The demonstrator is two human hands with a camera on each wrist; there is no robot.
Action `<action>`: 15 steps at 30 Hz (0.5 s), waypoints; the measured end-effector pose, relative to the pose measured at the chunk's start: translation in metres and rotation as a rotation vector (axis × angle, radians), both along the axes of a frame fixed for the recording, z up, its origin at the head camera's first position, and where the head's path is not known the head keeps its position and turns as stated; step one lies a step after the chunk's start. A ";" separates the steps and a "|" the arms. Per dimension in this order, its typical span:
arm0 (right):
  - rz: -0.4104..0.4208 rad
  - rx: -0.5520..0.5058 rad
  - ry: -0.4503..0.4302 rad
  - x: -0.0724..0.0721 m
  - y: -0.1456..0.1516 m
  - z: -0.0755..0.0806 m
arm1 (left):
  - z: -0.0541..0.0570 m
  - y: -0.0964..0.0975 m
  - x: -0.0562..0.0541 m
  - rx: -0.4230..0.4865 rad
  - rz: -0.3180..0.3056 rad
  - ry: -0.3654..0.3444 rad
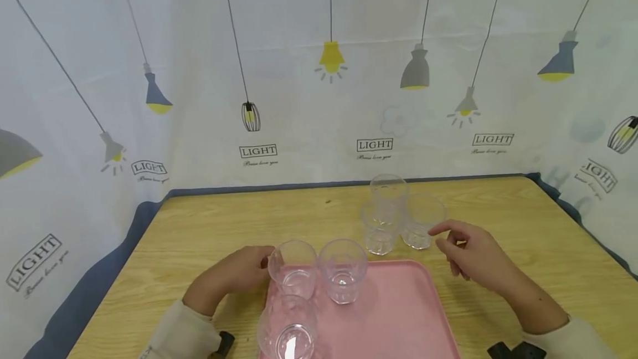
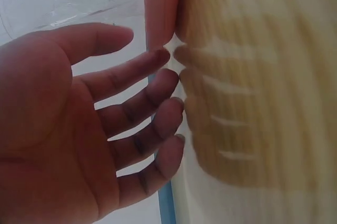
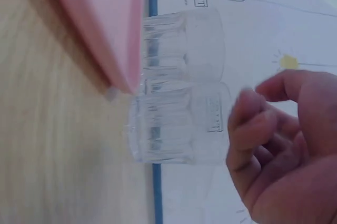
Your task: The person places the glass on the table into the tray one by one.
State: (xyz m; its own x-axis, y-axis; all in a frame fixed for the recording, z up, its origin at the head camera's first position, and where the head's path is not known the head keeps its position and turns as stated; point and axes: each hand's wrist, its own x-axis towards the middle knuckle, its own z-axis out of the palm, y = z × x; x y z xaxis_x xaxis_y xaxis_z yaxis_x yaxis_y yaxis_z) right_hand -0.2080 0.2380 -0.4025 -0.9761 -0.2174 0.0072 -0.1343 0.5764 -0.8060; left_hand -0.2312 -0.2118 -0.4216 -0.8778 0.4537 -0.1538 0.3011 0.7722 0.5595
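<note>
Three clear cups stand on the pink tray point(image 1: 389, 314): a back left cup point(image 1: 294, 265), a cup beside it point(image 1: 343, 270) and a near left cup point(image 1: 287, 326). My left hand point(image 1: 247, 270) is at the tray's back left corner, fingers loosely bent, fingertips at the wooden table; the left wrist view shows the palm point(image 2: 47, 124) bare. Behind the tray, three more clear cups form a close group: a front one point(image 1: 381, 231), a rear one point(image 1: 389, 187) and a right one point(image 1: 423, 220). Beside the right one hovers my right hand point(image 1: 471, 254), its fingers loosely curled around nothing.
The wooden table point(image 1: 239, 215) reaches back to a white cloth point(image 1: 299, 109) printed with hanging lamps. Dark blue edging point(image 1: 269, 186) runs along the table's far side. The tray's raised rim point(image 1: 438, 298) lies between the two hands.
</note>
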 end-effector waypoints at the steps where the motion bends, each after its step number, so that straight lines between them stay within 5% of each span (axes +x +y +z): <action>1: -0.037 0.003 0.040 -0.001 -0.002 0.003 | -0.001 -0.001 0.000 0.015 -0.021 -0.012; 8: -0.252 0.096 0.343 -0.016 -0.009 0.010 | -0.004 -0.005 0.000 0.015 -0.077 -0.071; 11: -0.221 0.090 0.371 -0.025 -0.009 0.012 | -0.004 -0.006 0.001 0.004 -0.074 -0.074; 15: -0.129 0.109 0.296 -0.034 -0.007 0.013 | -0.003 -0.004 0.004 0.004 -0.074 -0.058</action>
